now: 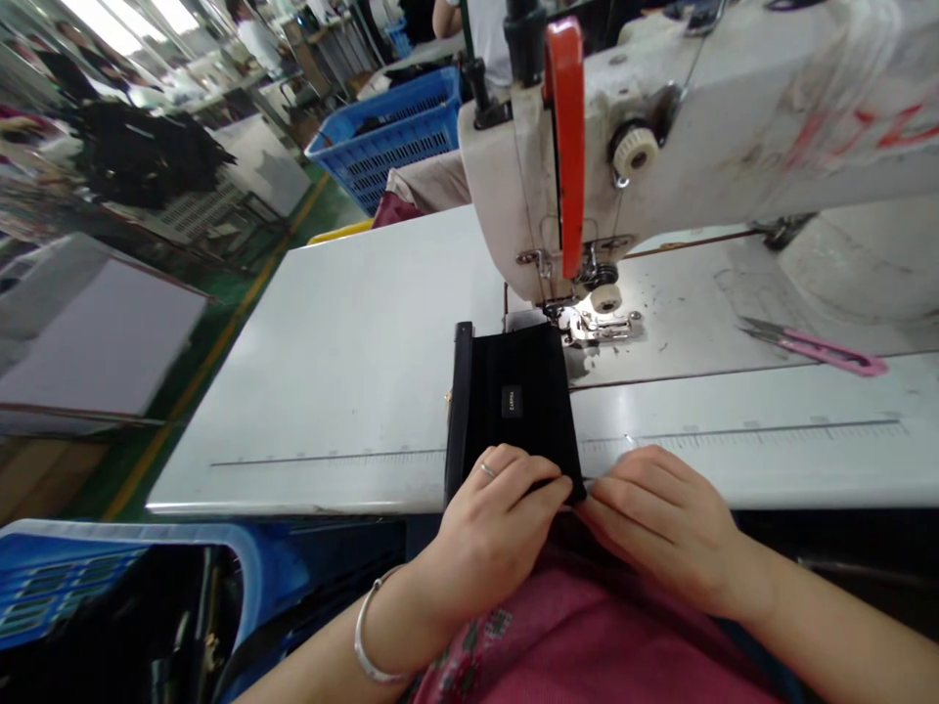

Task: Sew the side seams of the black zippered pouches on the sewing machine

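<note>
A black fabric pouch (539, 411) lies flat on the sewing table, with a small dark label sewn on its face. Along its left side runs a stiff black bar with a small brass-coloured piece. Its far right corner reaches the needle area of the white sewing machine (488, 186). My left hand (499, 508) is closed on the pouch's near edge, fingers bent over the cloth. At the near right corner, my right hand (660, 518) pinches the pouch, its fingertips close to those of my left hand. The underside of the pouch is hidden.
Pink-handled thread snips (828, 349) lie right of the needle. A printed ruler (740, 430) runs along the white table (323, 362). A blue crate (256, 577) with dark items stands at lower left, another blue basket (396, 132) behind the table. People work farther back.
</note>
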Motion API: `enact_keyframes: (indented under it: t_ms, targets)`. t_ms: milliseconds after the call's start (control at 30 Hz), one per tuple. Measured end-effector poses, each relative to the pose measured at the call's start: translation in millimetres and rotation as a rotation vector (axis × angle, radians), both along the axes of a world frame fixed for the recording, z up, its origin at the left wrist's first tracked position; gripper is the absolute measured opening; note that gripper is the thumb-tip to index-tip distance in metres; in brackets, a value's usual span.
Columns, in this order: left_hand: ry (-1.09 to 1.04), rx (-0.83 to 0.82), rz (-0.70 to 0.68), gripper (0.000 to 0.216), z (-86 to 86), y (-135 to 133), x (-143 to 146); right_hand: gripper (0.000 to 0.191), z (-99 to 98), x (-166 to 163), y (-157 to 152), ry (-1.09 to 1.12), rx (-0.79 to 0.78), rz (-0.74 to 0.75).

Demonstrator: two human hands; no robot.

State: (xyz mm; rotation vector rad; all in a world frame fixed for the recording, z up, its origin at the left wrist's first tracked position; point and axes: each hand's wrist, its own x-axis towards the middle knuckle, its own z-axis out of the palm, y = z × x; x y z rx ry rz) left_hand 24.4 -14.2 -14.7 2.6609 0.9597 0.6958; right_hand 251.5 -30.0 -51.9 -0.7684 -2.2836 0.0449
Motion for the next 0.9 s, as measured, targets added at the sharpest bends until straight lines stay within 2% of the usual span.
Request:
enact_keyframes:
  t_ms: [200,333,533,767,900]
  targets:
    - [0.035,0.016,-0.024,0.026,-0.7,-0.7,-3.9,0.019,3.1,-0.6,-0.2,0.017,0.037,0.021]
    - [0.067,0.037,-0.047,0.025,2.0,-1.3,-3.8,0.02,3.9,-1.2,-0.6,0.055,-0.006,0.037]
    - [0.039,0.029,-0.096,0.031,-0.6,-1.1,-8.1,0.018,7.4,2.2,-0.9,0.133,-0.115,-0.003]
    - [0.016,0.048,-0.069,0.025,-8.5,-1.5,-7.0,0.026,4.7,-1.5,-4.1,0.154,-0.149,-0.096]
    - [0.087,0.042,-0.072,0.018,3.6,-2.9,-4.4,0.02,3.9,-4.5,-1.9,0.177,-0.095,-0.06]
